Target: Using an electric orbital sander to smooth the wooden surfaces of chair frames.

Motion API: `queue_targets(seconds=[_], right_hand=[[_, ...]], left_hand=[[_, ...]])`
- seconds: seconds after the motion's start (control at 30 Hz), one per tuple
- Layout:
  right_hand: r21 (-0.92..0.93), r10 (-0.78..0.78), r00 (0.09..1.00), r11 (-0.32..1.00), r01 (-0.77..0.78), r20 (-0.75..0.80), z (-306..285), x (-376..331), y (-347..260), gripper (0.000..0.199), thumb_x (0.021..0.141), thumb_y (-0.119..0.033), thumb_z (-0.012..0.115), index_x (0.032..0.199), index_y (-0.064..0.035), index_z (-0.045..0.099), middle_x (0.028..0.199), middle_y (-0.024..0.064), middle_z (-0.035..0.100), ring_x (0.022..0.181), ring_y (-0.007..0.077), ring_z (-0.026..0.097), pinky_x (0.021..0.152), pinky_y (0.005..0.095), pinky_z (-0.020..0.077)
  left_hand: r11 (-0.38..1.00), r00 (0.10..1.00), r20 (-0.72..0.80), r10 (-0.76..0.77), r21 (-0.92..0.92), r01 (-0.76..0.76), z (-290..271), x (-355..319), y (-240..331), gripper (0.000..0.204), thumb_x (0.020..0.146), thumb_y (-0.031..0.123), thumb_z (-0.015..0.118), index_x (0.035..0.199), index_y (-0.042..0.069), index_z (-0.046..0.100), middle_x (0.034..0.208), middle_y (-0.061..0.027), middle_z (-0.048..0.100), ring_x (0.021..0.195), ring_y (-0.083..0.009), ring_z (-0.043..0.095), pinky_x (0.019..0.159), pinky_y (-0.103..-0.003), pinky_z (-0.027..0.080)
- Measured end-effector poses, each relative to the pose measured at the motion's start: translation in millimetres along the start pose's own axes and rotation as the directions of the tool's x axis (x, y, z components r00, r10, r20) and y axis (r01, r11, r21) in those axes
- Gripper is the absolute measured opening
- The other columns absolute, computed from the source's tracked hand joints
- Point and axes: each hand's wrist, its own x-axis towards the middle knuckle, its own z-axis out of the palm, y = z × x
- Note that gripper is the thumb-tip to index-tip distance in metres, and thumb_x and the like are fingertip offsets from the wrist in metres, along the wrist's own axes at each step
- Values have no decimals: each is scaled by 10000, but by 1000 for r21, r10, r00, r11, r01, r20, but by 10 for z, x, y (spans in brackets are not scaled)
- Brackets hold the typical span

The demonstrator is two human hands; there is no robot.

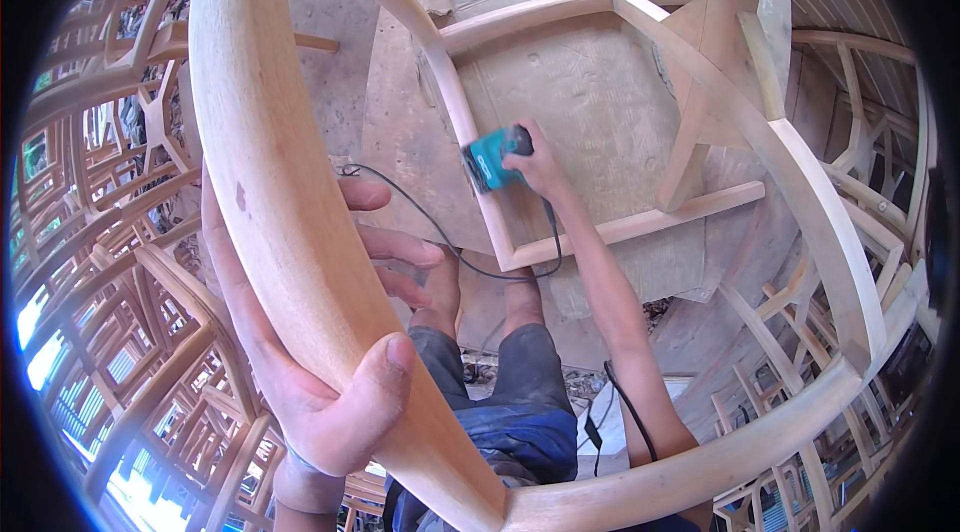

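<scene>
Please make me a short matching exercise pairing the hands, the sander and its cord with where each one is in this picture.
Column one:
1. left hand
2. right hand
3. teal electric sander
4. black power cord

Column two:
A. pressed against a seat rail of the chair frame
B. trails over the plywood floor past the person's feet
C. wrapped around the curved wooden back rail
D. gripping the sander from above

Pairs: 1-C, 2-D, 3-A, 4-B
</scene>
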Motion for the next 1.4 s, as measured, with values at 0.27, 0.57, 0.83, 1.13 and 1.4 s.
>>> queue_targets(seconds=[0.27,0.57,0.83,1.13,1.4], right_hand=[[-286,-164,981,950,128,-108,440,1185,-978,631,707,-331,769,1290,-208,560,1161,186,578,1086,426,618,944,479,515],[-399,-80,996,913,86,32,648,-864,-653,658,724,-236,780,1350,-210,579,1207,226,529,1082,469,595,896,556,520],[-487,-243,964,858,164,-104,882,165,-852,556,798,-220,765,1329,-188,605,1222,223,512,1073,473,591,874,528,546],[-486,-271,957,853,187,-107,886,248,-876,545,801,-202,748,1330,-192,618,1227,216,519,1052,460,602,851,518,555],[-523,-152,988,841,138,16,862,-1553,-593,642,791,-175,752,1403,-148,557,1280,261,494,1035,509,559,903,575,503]], left_hand=[[993,993,-40,109,60,-106,-88,24,-23,1137,652,367,780,1571,-39,247,1244,-270,542,951,-296,675,783,-359,579],[994,994,-31,101,34,-100,-184,-47,37,1119,677,349,778,1580,-32,239,1255,-274,542,975,-307,674,795,-360,574],[992,992,59,110,53,-113,-146,-65,-94,1066,703,351,770,1538,-93,279,1294,-302,522,982,-315,670,768,-373,589],[980,982,80,173,90,-180,-68,13,-16,994,662,321,661,1500,-117,356,1246,-296,580,977,-315,695,807,-355,585],[945,956,96,276,-211,-252,-287,64,-144,994,715,73,694,1581,-11,214,1241,-242,566,976,-272,695,810,-344,600]])
